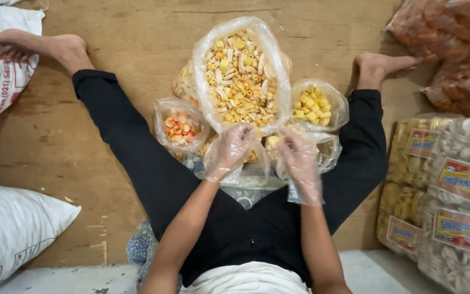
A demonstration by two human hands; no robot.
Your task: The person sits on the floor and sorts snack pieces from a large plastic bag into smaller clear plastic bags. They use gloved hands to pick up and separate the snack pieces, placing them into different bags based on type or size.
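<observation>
Both gloved hands, the left hand (229, 149) and right hand (300, 163), curl loosely over a small bag (257, 169) just below the big open snack bag (241, 73), so I'd keep its mouth wide and upright while filling.

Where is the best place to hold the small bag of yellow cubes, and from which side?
Probably by the loose plastic rim of the small bag of yellow cubes, coming from above: its mouth stands open upward, so gripping lower may spill it.
</observation>
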